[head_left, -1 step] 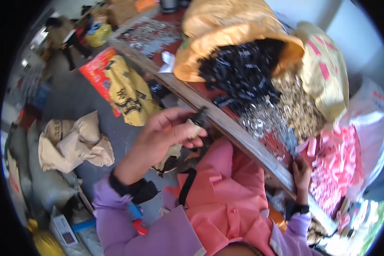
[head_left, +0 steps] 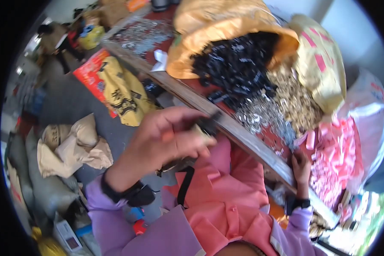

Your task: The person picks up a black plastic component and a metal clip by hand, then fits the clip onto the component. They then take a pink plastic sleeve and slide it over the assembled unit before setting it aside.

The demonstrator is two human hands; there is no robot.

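Note:
My left hand (head_left: 160,143) is raised over the near side of the bench, its thumb and fingers closed on a small black plastic piece (head_left: 208,124). Something pale lies against that piece under the thumb; blur hides its exact kind. At the bench's wooden edge, my right hand (head_left: 302,167) has its fingers curled together beside a scatter of small metal pins (head_left: 288,134). Whatever its fingertips may hold is too small to make out. Close by are heaps of silver metal clips (head_left: 256,117), brassy parts (head_left: 296,100) and pink plastic pieces (head_left: 333,164).
An orange sack (head_left: 226,25) spills black pieces (head_left: 239,64) onto the bench. A yellow sack (head_left: 324,64) and a white plastic bag (head_left: 367,123) stand beyond. The wooden rim (head_left: 247,136) crosses diagonally. A brown paper sack (head_left: 72,145) lies on the floor; a person (head_left: 57,45) is far left.
My left hand has come a little to the right and looks larger, still gripping the black piece. The surroundings have shifted slightly left in view. My right hand stays at the bench edge.

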